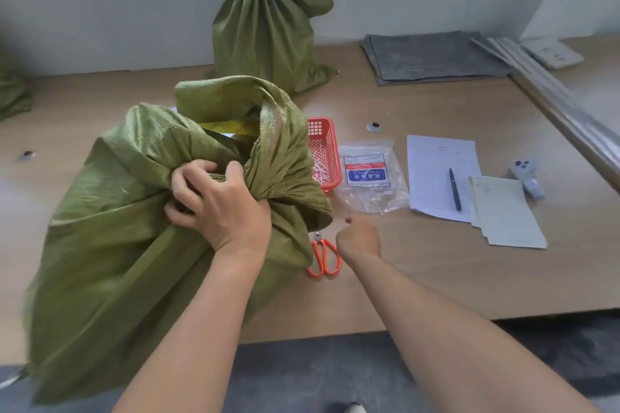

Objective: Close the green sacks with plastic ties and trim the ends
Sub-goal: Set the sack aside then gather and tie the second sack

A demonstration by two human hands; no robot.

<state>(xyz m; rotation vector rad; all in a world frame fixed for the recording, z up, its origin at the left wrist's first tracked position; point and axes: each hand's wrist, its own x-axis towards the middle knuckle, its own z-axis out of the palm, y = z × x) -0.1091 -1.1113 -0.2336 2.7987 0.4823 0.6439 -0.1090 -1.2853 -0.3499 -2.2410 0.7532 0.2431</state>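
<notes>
A big green woven sack [110,245] stands at the table's front left with its mouth bunched but still gaping above. My left hand [218,201] squeezes the gathered neck of this sack. My right hand [359,236] hovers just right of the sack with fingers curled, above the table and holding nothing that I can see. Orange-handled scissors [323,256] lie beside it, partly under the sack's edge. A clear packet of white plastic ties [369,174] lies further right. A second green sack [268,27], tied at the top, stands against the back wall.
An orange basket [327,144] with white trimmings sits behind the sack's neck. Papers with a black pen [454,189], a grey device [526,178], folded grey cloth [432,57] and metal rails [550,94] occupy the right side. Another green sack [11,94] shows at the left edge.
</notes>
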